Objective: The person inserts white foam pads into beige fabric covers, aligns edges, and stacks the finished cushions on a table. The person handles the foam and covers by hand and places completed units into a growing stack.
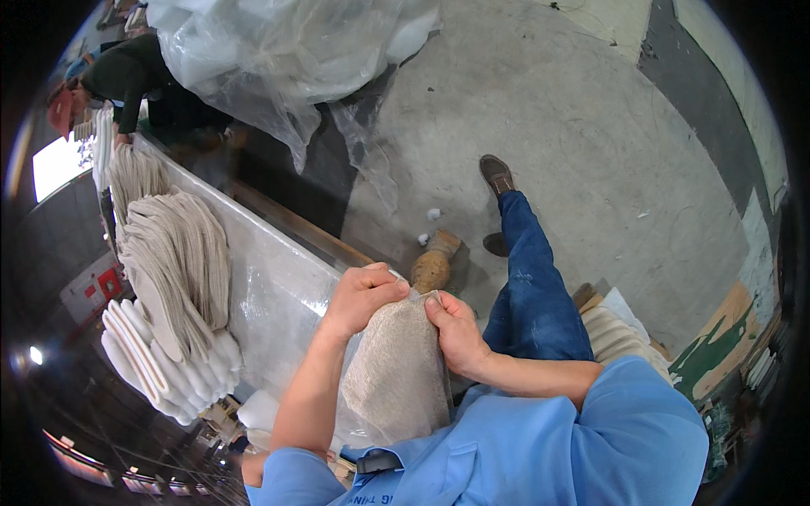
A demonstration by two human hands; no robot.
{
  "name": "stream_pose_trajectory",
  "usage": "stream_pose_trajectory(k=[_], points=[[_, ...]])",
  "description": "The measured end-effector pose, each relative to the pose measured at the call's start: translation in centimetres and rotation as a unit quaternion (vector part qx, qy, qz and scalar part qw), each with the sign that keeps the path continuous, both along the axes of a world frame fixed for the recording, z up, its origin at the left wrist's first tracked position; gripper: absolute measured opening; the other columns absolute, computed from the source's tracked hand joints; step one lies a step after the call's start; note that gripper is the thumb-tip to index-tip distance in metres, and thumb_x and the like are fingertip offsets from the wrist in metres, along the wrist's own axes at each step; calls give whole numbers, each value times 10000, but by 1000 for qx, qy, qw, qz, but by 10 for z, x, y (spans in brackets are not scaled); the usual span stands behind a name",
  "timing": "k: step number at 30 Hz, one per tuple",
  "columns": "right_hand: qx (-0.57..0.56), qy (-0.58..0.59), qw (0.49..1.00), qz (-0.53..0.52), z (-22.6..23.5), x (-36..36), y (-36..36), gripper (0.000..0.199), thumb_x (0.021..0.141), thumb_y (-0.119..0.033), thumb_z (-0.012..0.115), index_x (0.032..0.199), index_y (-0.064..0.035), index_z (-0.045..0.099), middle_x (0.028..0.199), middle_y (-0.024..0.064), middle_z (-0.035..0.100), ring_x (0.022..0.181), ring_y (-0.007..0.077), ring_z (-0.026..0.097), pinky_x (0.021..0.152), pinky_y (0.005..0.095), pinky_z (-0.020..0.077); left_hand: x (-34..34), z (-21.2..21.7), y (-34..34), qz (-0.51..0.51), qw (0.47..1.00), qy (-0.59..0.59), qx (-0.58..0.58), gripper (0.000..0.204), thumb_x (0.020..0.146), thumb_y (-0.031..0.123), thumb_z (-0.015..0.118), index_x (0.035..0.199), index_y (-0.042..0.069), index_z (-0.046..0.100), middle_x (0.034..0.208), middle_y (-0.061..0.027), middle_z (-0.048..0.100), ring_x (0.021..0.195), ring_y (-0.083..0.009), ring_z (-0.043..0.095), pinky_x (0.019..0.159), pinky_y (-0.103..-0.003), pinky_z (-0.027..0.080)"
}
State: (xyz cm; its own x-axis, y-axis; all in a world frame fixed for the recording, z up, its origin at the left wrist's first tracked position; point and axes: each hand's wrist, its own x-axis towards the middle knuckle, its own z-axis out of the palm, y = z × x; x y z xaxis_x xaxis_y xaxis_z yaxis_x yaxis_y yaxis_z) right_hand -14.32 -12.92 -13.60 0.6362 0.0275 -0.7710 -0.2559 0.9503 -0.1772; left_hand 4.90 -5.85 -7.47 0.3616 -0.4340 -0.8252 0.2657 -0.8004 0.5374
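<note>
**Two hands pinch the top of a felt insole piece at a factory desk**

Head view: A worker in a light blue shirt holds a beige, fibrous insole-shaped piece (396, 375) upright against the chest. The left hand (363, 295) is curled closed over its upper edge, where a bit of clear film shows. The right hand (456, 333) has its fingers (434, 310) pinched shut on the same edge from the other side. The piece sits between both forearms, just off the near edge of the desk (278, 278). Judged from this grip, the work goes best with both pinches kept close together at the top edge, so the soft material does not fold or slip.

The desk is long and covered in clear plastic sheet. On it lie a fanned stack of grey-beige insoles (181, 261) and, beside it, a stack of white insoles (160, 363). At its far end another person in dark clothes (126, 76) bends over more stacks. Large clear plastic bags (278, 51) bulge above. The floor (574, 126) is worn grey concrete, and the worker's blue-jeaned leg (531, 287) stretches over it.
</note>
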Motion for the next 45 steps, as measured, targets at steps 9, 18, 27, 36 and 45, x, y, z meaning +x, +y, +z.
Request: stream_pose_trajectory(k=[9, 18, 27, 36, 45], points=[[-9, 9, 1000, 29, -11, 25, 6, 252, 1152, -216, 500, 1136, -38, 678, 1018, -6, 679, 920, 79, 568, 863, 283, 480, -37, -7, 23, 239, 965, -103, -38, 212, 953, 143, 778, 853, -43, 752, 775, -1, 527, 746, -88, 483, 668, -294, 381], [4, 55, 993, 103, -12, 56, -1, 294, 1169, -259, 478, 1130, -38, 669, 1031, 34, 708, 874, 119, 654, 810, 314, 553, -67, -16, 20, 363, 908, -206, -43, 218, 985, 148, 763, 901, -53, 751, 778, -19, 532, 751, -98, 493, 674, -286, 390], [-53, 47, 992, 101, 3, 43, -3, 365, 1181, -344, 451, 1135, -55, 669, 980, 15, 695, 865, 90, 645, 797, 294, 557, -65, -38, 27, 342, 905, -245, -69, 203, 948, 152, 788, 924, -49, 780, 928, -84, 622, 923, -192, 605, 812, -323, 486], [-98, 125, 967, 199, -6, 80, -5, 468, 1133, -502, 539, 1022, -69, 679, 928, -2, 667, 805, 97, 618, 732, 281, 499, -61, -38, 31, 371, 902, -212, -65, 215, 934, 155, 789, 957, -59, 788, 1038, -137, 685, 968, -227, 659, 866, -323, 515], [-45, 91, 981, 167, -48, 84, 13, 417, 1125, -461, 571, 959, -92, 672, 821, 0, 650, 734, 118, 637, 666, 318, 518, -59, -55, 32, 374, 897, -234, 1, 236, 920, 196, 779, 903, -39, 789, 978, -167, 701, 953, -293, 687, 867, -379, 534]])
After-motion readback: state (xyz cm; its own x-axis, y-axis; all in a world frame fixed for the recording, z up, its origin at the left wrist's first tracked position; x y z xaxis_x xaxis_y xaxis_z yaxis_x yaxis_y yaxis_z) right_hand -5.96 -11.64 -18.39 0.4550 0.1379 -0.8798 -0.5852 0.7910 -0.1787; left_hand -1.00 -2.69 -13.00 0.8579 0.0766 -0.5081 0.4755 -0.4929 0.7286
